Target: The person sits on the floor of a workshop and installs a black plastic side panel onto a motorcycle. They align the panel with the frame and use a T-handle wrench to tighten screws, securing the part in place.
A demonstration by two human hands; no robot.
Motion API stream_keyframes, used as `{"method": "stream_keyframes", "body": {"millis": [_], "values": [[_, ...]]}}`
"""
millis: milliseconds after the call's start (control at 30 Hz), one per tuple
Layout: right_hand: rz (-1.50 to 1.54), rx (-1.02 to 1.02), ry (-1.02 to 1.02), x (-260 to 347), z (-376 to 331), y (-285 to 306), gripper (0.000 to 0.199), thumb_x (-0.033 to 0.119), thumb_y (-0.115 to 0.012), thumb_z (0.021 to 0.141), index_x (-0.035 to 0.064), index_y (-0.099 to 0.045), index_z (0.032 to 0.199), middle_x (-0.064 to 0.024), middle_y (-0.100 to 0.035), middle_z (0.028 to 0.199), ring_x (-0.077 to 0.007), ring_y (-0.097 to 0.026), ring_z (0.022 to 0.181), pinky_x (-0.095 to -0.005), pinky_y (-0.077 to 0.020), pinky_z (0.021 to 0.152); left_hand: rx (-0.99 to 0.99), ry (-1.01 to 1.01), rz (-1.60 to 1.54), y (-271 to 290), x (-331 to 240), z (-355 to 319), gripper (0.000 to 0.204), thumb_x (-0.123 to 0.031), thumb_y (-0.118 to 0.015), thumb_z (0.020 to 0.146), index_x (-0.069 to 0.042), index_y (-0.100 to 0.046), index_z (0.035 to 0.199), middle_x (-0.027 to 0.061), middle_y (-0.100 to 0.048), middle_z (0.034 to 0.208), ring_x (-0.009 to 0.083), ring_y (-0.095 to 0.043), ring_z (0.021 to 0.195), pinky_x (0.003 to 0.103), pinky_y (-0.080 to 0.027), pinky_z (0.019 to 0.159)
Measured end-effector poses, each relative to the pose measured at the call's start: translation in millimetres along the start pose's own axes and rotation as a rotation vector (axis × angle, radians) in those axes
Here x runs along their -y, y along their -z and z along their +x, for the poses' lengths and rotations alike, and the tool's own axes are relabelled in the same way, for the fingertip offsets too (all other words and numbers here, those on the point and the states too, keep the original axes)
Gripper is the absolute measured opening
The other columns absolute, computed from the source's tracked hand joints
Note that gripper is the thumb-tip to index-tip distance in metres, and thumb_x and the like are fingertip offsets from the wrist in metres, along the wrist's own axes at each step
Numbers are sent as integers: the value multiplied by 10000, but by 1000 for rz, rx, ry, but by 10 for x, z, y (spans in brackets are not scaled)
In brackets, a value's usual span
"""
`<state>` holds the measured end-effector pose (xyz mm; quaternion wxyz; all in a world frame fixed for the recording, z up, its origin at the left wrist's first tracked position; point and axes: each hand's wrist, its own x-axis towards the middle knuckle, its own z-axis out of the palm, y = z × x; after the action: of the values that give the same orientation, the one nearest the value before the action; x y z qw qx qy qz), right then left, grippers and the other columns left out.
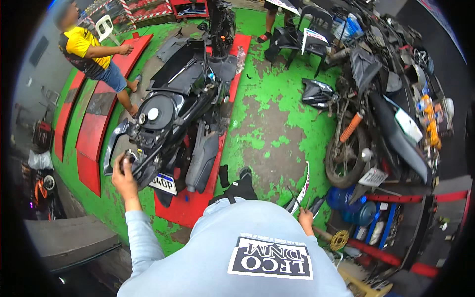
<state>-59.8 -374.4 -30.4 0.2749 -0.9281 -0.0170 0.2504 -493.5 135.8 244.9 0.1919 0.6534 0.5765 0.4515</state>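
A partly stripped black scooter (pixel 198 119) stands on a red lift platform (pixel 190 210), its seat off and the storage bin (pixel 180 72) bare. A long metal tool (pixel 182 71) lies in that bin. My left hand (pixel 125 180) is at the scooter's tail, beside the dark rear bracket (pixel 148 166), fingers curled round a small dark part that I cannot make out. Low on my right side, my right hand (pixel 306 219) is closed round a thin, dark, rod-like tool (pixel 295 197) pointing forward. Its handle is hidden in my fingers.
A person in a yellow shirt (pixel 89 47) stands on the left near red ramps (pixel 96 116). To the right are another motorcycle (pixel 381 114), a black plastic chair (pixel 311 29), blue water jugs (pixel 346 203) and a loose fairing panel (pixel 319 94). The green floor (pixel 262 114) has peeling paint.
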Motion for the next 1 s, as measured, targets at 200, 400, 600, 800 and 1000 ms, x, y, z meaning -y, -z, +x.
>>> {"method": "stream_keyframes", "body": {"millis": [200, 400, 600, 800, 1000], "values": [[-260, 68, 330, 1511, 1573, 83, 440, 412, -655, 936, -15, -744, 876, -227, -722, 778, -399, -725, 790, -488, -536, 753, -104, 93, -103, -348, -409, 591, 325, -263, -567, 1064, 24, -678, 1170, 118, -712, 1083, 200, -691, 992, 337, -534, 908], [-236, 286, 435, 3509, 2530, 302, 349, 365, -684, 943, 25, -753, 985, -147, -746, 799, -273, -709, 729, -418, -530, 703, 187, -15, -67, -2100, -1508, 1118, 266, -209, -636, 1011, -17, -689, 1187, 90, -732, 1093, 161, -677, 1016, 319, -508, 931], [-387, 345, 834, 5057, 3421, 124, 355, 354, -645, 976, 9, -725, 987, -247, -701, 828, -428, -689, 798, -497, -523, 732, 779, 266, -138, -3858, -452, 483, 331, -224, -707, 931, -36, -688, 1202, 157, -744, 1082, 254, -705, 1023, 379, -537, 909], [-572, 406, 1285, 6534, 4009, -109, 265, 298, -641, 949, 45, -708, 985, -263, -702, 903, -468, -680, 880, -562, -528, 780, 701, 837, 34, -4216, 645, -1281, 425, -379, -699, 912, -18, -738, 1134, 169, -742, 994, 264, -697, 861, 406, -548, 783], [-783, 527, 1593, 7707, 4514, -1213, 223, 254, -628, 932, 45, -691, 979, -229, -714, 915, -440, -688, 879, -551, -537, 810, 396, 1461, -3, -3745, 260, -2296, 465, -404, -638, 939, -17, -700, 1190, 120, -734, 963, 256, -675, 693, 410, -534, 625]]}}
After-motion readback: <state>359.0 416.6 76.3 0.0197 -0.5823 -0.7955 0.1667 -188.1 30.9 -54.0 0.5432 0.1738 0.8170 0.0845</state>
